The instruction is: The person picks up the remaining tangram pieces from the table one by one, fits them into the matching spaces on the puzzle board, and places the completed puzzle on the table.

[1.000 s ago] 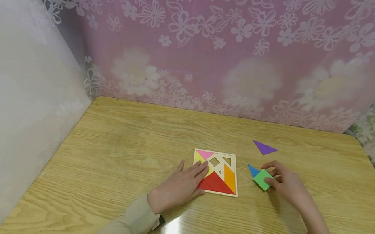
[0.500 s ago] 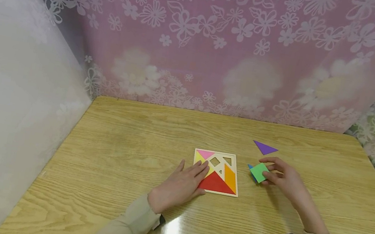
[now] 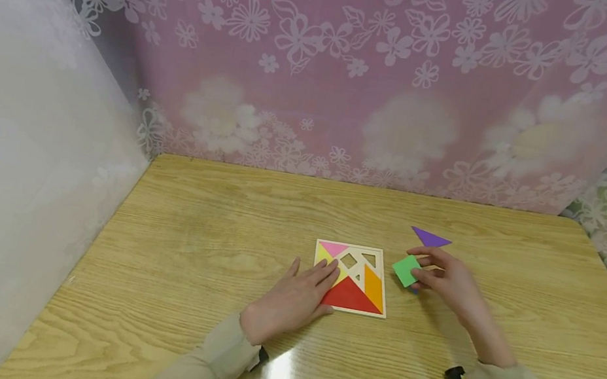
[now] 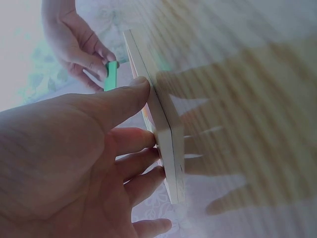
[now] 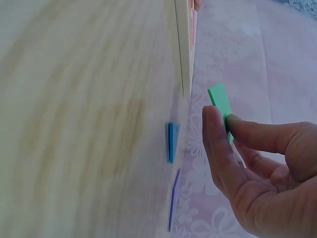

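My left hand (image 3: 292, 297) lies with extended fingers over the left side of a wooden tangram board (image 3: 384, 305), thumb at its near edge. Red (image 3: 351, 295), orange (image 3: 373, 287), yellow and pink pieces fill part of the board; a square, a triangular and a tiny opening show. Right of the board, my right hand (image 3: 452, 286) pinches a green square piece (image 3: 406, 270) between thumb and fingers. In the right wrist view the green square is raised off the table, and a blue triangle (image 5: 173, 143) lies on the table below it, mostly hidden in the head view.
A purple triangle (image 3: 431, 238) lies on the table beyond my right hand. The wood-grain table (image 3: 203, 220) ends at a pink flowered cloth (image 3: 308, 84) at the back. Pale sheets hang at both sides.
My right hand has carried the green square leftward and slightly away from me, toward the board, now covering most of the blue triangle. My left hand has stayed in place.
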